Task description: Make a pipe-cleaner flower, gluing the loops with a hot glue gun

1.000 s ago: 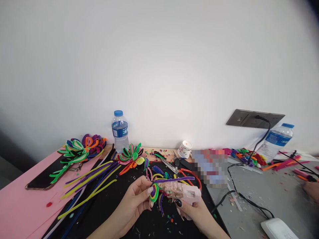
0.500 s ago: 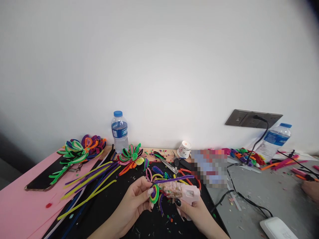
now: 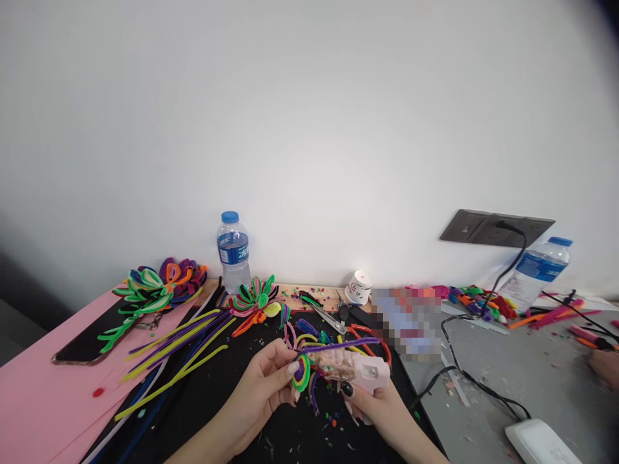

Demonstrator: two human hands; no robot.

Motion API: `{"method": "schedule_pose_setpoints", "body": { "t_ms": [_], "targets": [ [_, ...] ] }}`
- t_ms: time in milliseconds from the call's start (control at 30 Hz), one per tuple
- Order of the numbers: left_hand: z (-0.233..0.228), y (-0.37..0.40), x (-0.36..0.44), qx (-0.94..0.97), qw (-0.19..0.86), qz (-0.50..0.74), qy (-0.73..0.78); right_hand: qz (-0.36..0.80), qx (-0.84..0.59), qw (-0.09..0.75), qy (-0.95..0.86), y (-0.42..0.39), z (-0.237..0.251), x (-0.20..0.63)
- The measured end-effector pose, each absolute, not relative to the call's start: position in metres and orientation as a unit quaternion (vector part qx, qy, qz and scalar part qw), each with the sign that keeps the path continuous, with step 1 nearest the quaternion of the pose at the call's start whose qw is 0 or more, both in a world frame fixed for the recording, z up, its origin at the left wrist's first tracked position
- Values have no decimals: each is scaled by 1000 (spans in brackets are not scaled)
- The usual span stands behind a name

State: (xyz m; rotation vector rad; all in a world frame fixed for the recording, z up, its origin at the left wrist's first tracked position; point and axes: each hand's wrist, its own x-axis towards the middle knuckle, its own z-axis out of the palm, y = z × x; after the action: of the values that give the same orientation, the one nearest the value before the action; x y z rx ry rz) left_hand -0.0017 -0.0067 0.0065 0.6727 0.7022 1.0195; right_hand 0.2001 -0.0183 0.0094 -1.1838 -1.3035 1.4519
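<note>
A small pipe-cleaner flower piece [image 3: 300, 373], looped in green, purple and yellow with loose purple ends trailing below it, sits low in the middle of the view, just above the black mat [image 3: 227, 393] on the surface. The nozzle end of a pale pink hot glue gun [image 3: 355, 369] touches it from the right; the gun's barrel is crusted with dried glue and scraps. The mat around the piece is crowded: loose yellow and purple pipe cleaners [image 3: 181, 341] lie to the left, scissors [image 3: 329, 320] and bent stems just behind, and a black cord [image 3: 476, 386] runs across the grey surface to the right. Open mat remains only in front of the hands. The left hand [image 3: 264, 386] comes up from below, fingers curled and pinching the flower piece at its edge. The right hand [image 3: 374, 406] is wrapped around the glue gun's grip, holding it nearly level, pointing left.
</note>
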Motion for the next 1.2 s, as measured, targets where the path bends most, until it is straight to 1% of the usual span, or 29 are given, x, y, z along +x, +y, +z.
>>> {"method": "schedule_pose_setpoints", "body": {
  "t_ms": [533,800,1200],
  "targets": [
    [10,-6,-3,308,761,474,318,585,-465,403,-529,-20,6,201],
    [9,-7,-3,304,754,483,325,581,-464,399,-536,-19,-7,205],
    [8,-4,-6,288,737,513,333,592,-447,398,-540,-21,3,202]
  ]
}}
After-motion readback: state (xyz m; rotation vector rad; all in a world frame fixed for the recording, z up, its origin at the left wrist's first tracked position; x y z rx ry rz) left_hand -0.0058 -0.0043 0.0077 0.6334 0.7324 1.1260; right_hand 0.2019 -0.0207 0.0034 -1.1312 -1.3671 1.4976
